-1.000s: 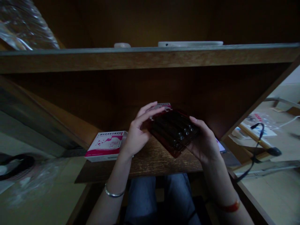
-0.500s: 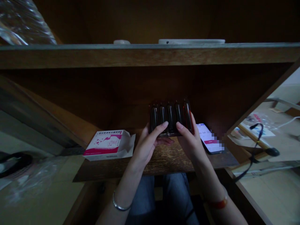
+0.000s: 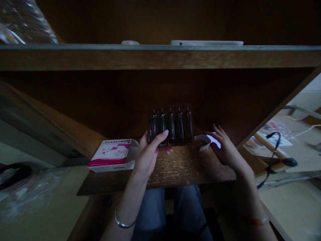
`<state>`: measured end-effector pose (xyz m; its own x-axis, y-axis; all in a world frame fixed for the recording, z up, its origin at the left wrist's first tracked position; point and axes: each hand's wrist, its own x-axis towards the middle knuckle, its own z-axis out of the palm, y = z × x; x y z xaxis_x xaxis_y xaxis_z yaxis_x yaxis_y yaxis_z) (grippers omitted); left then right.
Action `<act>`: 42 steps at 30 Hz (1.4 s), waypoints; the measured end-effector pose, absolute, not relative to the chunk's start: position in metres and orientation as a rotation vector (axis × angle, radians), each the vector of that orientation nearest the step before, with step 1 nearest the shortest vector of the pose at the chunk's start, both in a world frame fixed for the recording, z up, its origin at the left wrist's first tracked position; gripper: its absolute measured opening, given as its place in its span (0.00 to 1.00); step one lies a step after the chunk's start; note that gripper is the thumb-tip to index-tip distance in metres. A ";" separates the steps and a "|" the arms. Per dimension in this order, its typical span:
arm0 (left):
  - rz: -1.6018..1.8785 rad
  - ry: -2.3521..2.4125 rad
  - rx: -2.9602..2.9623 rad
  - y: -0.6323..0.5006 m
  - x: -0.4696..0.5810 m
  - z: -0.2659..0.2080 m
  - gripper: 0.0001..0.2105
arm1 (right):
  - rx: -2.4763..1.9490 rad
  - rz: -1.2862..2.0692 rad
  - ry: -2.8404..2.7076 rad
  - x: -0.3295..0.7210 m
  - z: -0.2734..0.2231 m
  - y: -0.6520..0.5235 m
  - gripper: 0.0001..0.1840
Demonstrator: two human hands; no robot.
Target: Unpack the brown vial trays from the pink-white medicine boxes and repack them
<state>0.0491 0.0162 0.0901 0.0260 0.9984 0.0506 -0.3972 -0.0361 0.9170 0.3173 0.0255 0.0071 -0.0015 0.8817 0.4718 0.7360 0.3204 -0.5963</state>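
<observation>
My left hand (image 3: pixel 148 154) grips a clear tray of dark glass vials (image 3: pixel 171 125) by its lower left part, thumb on top and fingers beneath. The vials stand side by side with their narrow tips pointing away from me. My right hand (image 3: pixel 227 150) is apart from the tray, its fingers stretched out over a phone (image 3: pixel 215 139). Most of the phone is hidden under that hand. Beside its fingers lies a curled strip of white paper (image 3: pixel 203 142); whether the hand touches it I cannot tell. A white and pink carton (image 3: pixel 114 154) with an open end flap rests left of my left hand.
Under my hands is a worn wooden board (image 3: pixel 175 169) inside a dark cabinet. A shelf edge (image 3: pixel 160 59) crosses above, bearing a flat white object (image 3: pixel 207 43). Clear plastic wrap (image 3: pixel 27 21) sits upper left. A black cable (image 3: pixel 272 160) hangs at the right.
My right hand has let go of the vial tray and moved right, over the phone. The tray has shifted left in my left hand. The white paper strip now shows beside the phone.
</observation>
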 end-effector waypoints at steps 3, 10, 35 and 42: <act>1.390 0.854 0.943 0.017 0.045 0.088 0.14 | -1.602 0.177 -1.850 0.332 -0.020 0.028 0.15; 1.378 0.909 0.945 0.013 0.043 0.084 0.15 | -1.361 0.446 -1.623 0.307 0.003 0.021 0.10; 1.345 1.109 0.986 -0.009 0.053 0.065 0.20 | -1.125 1.088 -1.209 0.214 0.055 0.010 0.27; 1.329 1.098 1.024 -0.014 0.056 0.062 0.22 | -1.002 1.310 -1.071 0.202 0.052 0.008 0.19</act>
<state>0.0564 -0.0139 0.0623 -0.0506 0.9986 -0.0156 -0.2035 0.0050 0.9791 0.2023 0.0080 0.0523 -0.0256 0.9991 0.0327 -0.2305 0.0259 -0.9727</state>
